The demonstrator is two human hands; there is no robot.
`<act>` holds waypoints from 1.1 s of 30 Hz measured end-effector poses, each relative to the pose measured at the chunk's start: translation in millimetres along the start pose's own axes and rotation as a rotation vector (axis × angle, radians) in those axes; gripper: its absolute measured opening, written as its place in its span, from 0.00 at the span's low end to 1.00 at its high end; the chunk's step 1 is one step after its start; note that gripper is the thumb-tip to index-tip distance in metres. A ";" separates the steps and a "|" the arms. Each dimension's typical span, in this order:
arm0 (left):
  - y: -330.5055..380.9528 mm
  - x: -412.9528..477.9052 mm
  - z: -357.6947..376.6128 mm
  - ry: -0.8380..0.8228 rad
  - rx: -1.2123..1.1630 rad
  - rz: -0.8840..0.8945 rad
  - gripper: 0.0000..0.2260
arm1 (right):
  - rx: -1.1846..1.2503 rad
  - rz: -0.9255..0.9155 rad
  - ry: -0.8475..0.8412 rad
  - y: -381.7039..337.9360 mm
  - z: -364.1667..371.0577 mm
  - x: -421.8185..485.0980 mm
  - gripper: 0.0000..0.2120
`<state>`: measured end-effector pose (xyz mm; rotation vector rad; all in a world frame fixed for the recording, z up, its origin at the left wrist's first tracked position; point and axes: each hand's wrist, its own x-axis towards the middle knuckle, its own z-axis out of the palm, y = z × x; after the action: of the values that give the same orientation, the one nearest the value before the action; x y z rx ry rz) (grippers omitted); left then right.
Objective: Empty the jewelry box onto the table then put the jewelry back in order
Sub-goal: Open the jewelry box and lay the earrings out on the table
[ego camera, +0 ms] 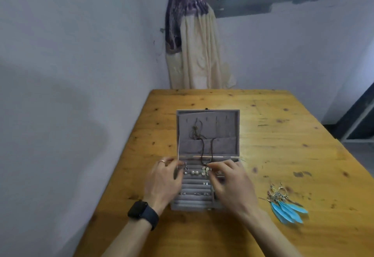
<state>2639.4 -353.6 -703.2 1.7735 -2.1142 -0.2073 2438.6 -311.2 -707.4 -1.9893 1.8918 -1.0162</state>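
Note:
A grey velvet jewelry box (228, 127) stands open in the middle of the wooden table (283, 135), lid upright. A brown cord necklace (203, 145) hangs from the lid down into the tray. Pearl and crystal pieces (195, 172) lie across the upper ring rolls, and small rings sit in lower rows. My left hand (164, 184) hovers over the tray's left side, fingers curled near a small piece at the edge; whether it holds it is unclear. My right hand (232, 184) pinches the beaded piece at the cord's lower end. Blue feather earrings (287, 206) lie on the table to the right.
The table stands in a corner, with a wall on the left and a tied curtain (194, 40) and window behind it. A dark watch is on my left wrist (142, 213). Bare wood surrounds the box on the left and far side.

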 end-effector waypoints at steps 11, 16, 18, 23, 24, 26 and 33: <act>-11.0 -2.1 7.0 -0.029 -0.024 0.012 0.17 | -0.286 0.094 -0.134 -45.6 56.7 49.5 0.16; -13.0 -0.3 5.9 -0.038 -0.030 0.014 0.15 | -0.378 0.129 -0.159 -51.3 61.6 59.3 0.15; -12.5 -0.1 5.4 -0.025 -0.037 0.036 0.14 | -0.408 0.112 -0.182 -52.5 60.5 61.9 0.13; -5.6 5.4 5.4 0.012 -0.003 0.052 0.13 | -0.173 0.201 -0.094 -44.2 57.7 57.1 0.11; -3.1 7.8 6.1 0.018 0.016 0.048 0.13 | -0.080 0.229 -0.045 -39.8 55.4 54.3 0.11; 3.8 12.8 6.6 0.028 0.078 0.042 0.15 | 0.112 0.260 0.035 -30.8 47.3 46.7 0.08; 25.1 24.0 6.2 -0.016 0.292 -0.031 0.13 | 0.540 0.218 0.151 -13.6 -3.8 -0.7 0.03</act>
<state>2610.8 -372.8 -695.7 1.9703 -2.2218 0.0852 2447.2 -307.3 -696.8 -1.4067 1.6225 -1.4520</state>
